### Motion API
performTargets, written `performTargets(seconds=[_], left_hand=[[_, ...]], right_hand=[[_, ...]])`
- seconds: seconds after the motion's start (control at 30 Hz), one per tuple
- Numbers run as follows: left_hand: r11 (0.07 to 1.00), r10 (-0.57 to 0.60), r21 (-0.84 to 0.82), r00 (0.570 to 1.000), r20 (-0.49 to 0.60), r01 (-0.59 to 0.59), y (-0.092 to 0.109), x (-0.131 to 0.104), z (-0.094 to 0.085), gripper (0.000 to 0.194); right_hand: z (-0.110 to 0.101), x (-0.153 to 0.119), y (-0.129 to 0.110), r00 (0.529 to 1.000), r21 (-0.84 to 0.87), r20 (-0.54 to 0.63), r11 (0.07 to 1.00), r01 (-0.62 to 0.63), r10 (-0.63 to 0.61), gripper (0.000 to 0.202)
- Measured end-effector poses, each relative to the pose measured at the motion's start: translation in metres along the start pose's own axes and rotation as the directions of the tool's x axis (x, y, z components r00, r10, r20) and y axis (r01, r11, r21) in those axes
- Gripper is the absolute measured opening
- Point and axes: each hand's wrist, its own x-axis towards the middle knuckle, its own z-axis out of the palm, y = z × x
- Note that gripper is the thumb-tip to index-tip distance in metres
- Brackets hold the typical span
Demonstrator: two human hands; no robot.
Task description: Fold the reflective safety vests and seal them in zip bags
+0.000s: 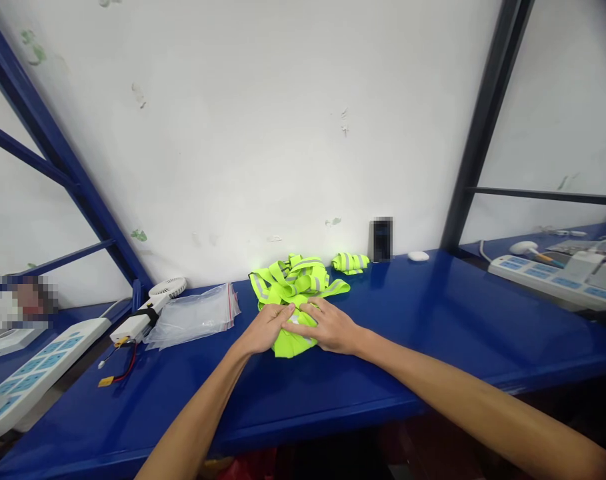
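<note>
Yellow cloth [297, 290] with silver bands lies mid-way along the table [433, 320], its near end between the left hand [269, 329] and right hand [335, 327], which sit narrow and close, apparently to keep folds from spreading; whether they pinch it I cannot tell. Farther left lie clear bags [197, 313], perhaps kept aside; beyond, far right, rests a rolled bundle [350, 263].

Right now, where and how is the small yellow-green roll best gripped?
Probably around its middle, from the front: the roll lies sideways, with bunched fabric at its left, a dark upright object at its right and the wall behind.
</note>
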Motion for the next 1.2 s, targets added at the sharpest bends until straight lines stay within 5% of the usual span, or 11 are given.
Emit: performTargets(seconds=[0.1,0.27,0.5,0.6,0.77,0.87,0.93,1.1,1.2], left_hand=[[0.998,-0.013,-0.060,0.990,0.143,0.021,0.000,-0.001,-0.009,0.054],[0.971,-0.069,-0.219,0.986,0.151,0.101,-0.010,0.002,-0.004,0.055],[0.954,-0.193,-0.271,0.956,-0.220,0.130,-0.028,0.012,0.007,0.041],[0.956,-0.191,-0.266,0.948,-0.255,0.121,-0.028,0.013,0.008,0.050],[0.983,0.106,0.181,0.892,-0.439,-0.028,-0.012,0.004,-0.014,0.051],[0.882,0.294,0.470,0.828,-0.477,-0.043,-0.012,-0.006,-0.048,0.039],[0.771,0.352,0.637,0.835,-0.422,-0.004,-0.023,-0.013,-0.074,0.041],[0.555,0.083,0.789,0.927,-0.367,0.263,-0.065,-0.027,-0.110,0.081],[0.519,0.030,0.802,0.931,-0.364,0.296,-0.074,-0.026,-0.107,0.071]], right_hand=[[0.001,0.000,-0.001,0.998,0.001,0.004,0.998,0.058,-0.058,0.070],[-0.002,0.000,-0.004,0.999,-0.001,-0.028,1.000,0.028,-0.028,0.070],[-0.007,0.008,-0.015,0.987,0.002,0.041,0.988,-0.157,0.157,0.071],[-0.006,0.008,-0.015,0.974,0.030,0.057,0.975,-0.220,0.218,0.069],[-0.007,0.005,-0.010,0.933,0.195,0.069,0.913,-0.359,0.353,0.070],[-0.007,0.004,-0.007,0.917,0.281,0.075,0.874,-0.396,0.391,0.071],[-0.005,0.003,-0.005,0.905,0.332,0.071,0.846,-0.418,0.420,0.071],[-0.002,0.001,0.002,0.809,0.488,0.063,0.689,-0.536,0.584,0.068],[-0.004,0.003,0.005,0.710,0.550,0.076,0.564,-0.616,0.700,0.069]])
